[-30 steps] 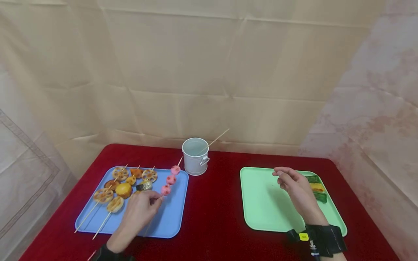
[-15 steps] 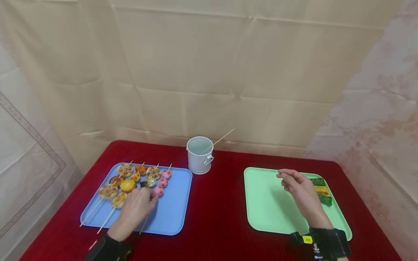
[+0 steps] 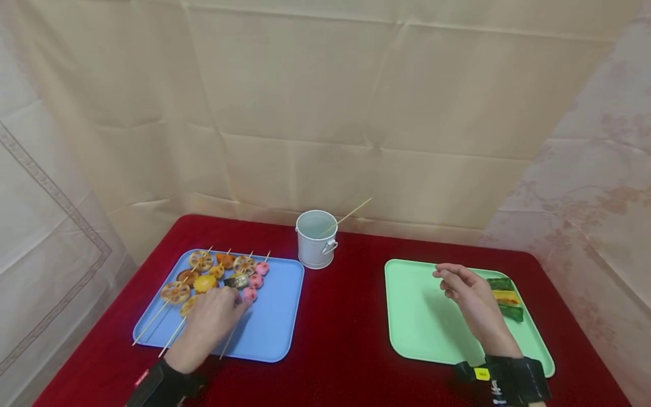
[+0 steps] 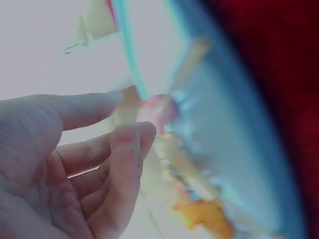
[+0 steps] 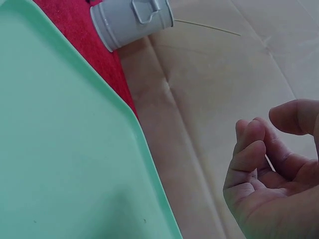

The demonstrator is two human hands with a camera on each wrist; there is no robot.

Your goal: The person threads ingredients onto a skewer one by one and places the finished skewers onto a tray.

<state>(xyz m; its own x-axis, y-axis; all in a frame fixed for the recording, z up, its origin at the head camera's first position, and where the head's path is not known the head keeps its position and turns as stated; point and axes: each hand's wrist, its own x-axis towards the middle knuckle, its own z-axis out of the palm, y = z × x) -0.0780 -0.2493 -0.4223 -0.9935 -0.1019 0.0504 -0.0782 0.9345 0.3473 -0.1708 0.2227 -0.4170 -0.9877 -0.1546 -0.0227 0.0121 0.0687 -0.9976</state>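
Observation:
On the blue tray (image 3: 277, 316), a skewer with pink balls (image 3: 256, 281) lies at the right of several other food skewers. My left hand (image 3: 211, 319) is just over its near stick, overlapping part of the row. In the left wrist view, thumb and fingertips stand apart with a gap between them, and a blurred pink ball (image 4: 158, 112) shows just beyond. My right hand (image 3: 470, 302) hovers over the green tray (image 3: 412, 316), fingers loosely bent and nothing in them. Beside it on that tray lies a green and yellow piece of food (image 3: 507, 298), partly covered at its left.
A white bucket (image 3: 315, 249) with a thin stick (image 3: 356, 208) leaning out stands between the trays, at the back. Lotus root slices (image 3: 175, 293) and a yellow round piece (image 3: 204, 284) fill the blue tray's left side. Red cloth (image 3: 346, 316) covers the table.
My left hand lowered the pink-ball skewer onto the blue tray and its fingers have parted from it. The right hand stays over the green tray. The head view has shifted slightly.

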